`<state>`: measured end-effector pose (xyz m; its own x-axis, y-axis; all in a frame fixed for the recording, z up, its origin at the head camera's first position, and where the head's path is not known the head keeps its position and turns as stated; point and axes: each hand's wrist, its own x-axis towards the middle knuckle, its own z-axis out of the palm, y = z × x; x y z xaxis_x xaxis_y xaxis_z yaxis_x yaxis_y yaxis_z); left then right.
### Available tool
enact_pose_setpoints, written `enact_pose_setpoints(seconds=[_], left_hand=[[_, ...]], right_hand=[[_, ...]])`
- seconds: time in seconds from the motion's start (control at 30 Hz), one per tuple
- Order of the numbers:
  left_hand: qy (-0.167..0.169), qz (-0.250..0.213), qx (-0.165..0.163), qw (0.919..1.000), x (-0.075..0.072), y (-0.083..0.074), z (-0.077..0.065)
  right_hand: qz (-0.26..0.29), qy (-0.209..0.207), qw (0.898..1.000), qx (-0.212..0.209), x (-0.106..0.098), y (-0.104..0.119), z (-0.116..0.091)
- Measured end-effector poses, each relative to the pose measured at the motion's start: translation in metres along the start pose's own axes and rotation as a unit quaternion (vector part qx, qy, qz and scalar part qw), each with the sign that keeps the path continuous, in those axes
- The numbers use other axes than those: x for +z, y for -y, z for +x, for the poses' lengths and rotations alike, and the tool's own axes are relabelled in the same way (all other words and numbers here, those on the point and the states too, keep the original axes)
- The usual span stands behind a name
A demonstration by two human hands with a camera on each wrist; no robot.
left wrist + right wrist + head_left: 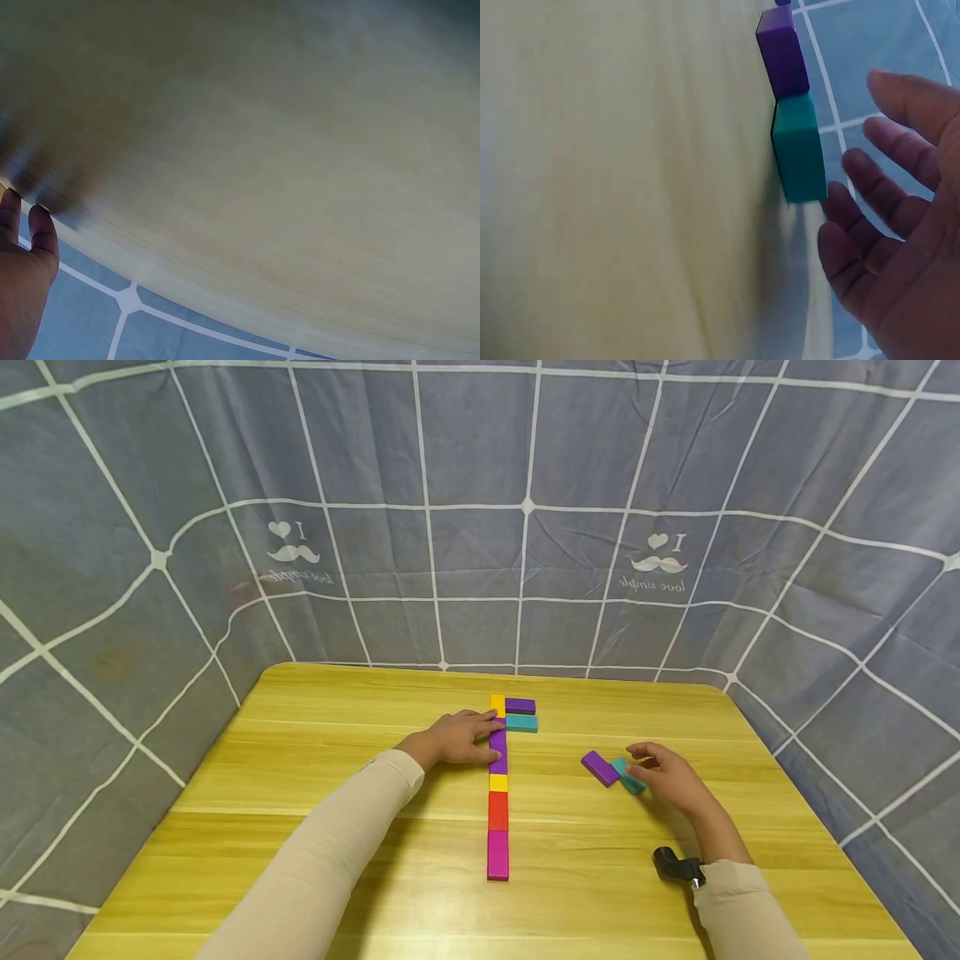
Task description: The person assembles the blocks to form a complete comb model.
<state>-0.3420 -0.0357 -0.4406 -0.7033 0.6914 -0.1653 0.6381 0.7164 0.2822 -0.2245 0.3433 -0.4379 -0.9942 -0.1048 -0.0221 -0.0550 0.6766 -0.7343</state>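
Note:
A straight column of coloured blocks runs up the middle of the table in the head view. It includes a magenta block (498, 855) nearest me, a red block (498, 811) and a purple block (498, 763) farther up. My left hand (456, 739) lies over the column's left side, fingers stretched out and fingertips at the purple blocks. To the right, my right hand (670, 779) hovers beside a teal block (627, 780), fingers loosely bent and spread. A purple block (600, 769) lies against that teal one. The right wrist view shows a gap between palm and teal block (801, 154).
At the column's far end, a dark purple block (521, 706) and another teal block (522, 723) stick out to the right. A black device (675, 865) sits at the right wrist. A grey grid-patterned curtain (480, 560) surrounds the wooden table (315, 718).

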Motion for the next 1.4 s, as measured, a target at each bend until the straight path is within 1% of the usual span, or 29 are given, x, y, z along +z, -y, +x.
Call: enact_pose_setpoints(seconds=[0.2, 0.37, 0.7, 1.1, 1.4], left_hand=[[-0.001, 0.001, 0.003, 1.0, 0.0, -0.001, 0.0], [0.001, -0.003, 0.002, 1.0, -0.001, -0.001, -0.001], [0.004, -0.007, -0.001, 1.0, -0.001, 0.0, 0.0], [0.001, -0.009, 0.004, 0.9999, -0.003, -0.001, -0.001], [0.001, -0.012, 0.008, 0.9999, -0.004, -0.002, -0.002]], right_hand=[[0.014, 0.033, 0.999, 0.007, 0.0, -0.008, -0.008], [0.028, 0.048, 0.998, 0.009, 0.0, -0.012, -0.01], [0.011, 0.046, 0.999, 0.008, 0.003, -0.018, -0.007], [0.013, 0.048, 0.999, 0.017, 0.003, -0.018, -0.007], [-0.003, 0.039, 0.999, 0.02, 0.004, -0.018, -0.004]])
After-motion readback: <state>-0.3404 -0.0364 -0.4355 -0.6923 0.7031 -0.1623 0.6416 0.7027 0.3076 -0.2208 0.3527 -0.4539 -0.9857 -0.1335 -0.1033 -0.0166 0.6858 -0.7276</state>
